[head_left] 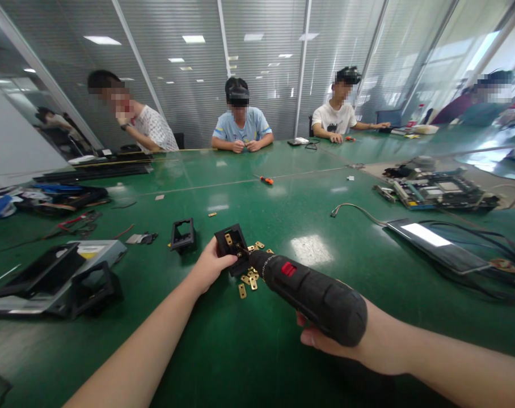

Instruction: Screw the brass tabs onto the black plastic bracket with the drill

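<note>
My left hand [210,265] grips a black plastic housing [235,271] by its left edge, with the thumb over its front. Inside the housing a brass plate [228,239] is visible. In my right hand [325,339] is a black cordless screwdriver [311,292] with a red switch on top. Its bit reaches into the housing, at or near a second small brass-coloured piece; whether it touches a screw I cannot make out. Several loose brass plates [243,291] lie on the table beside and below the housing.
Another black housing [183,236] stands left of my hand, and one more [96,290] leans by a metal drive case [62,283]. An orange screwdriver [266,181] lies farther back. To the right are a black device with cables [438,246] and a circuit board [447,190]. Several people sit across the table [283,351].
</note>
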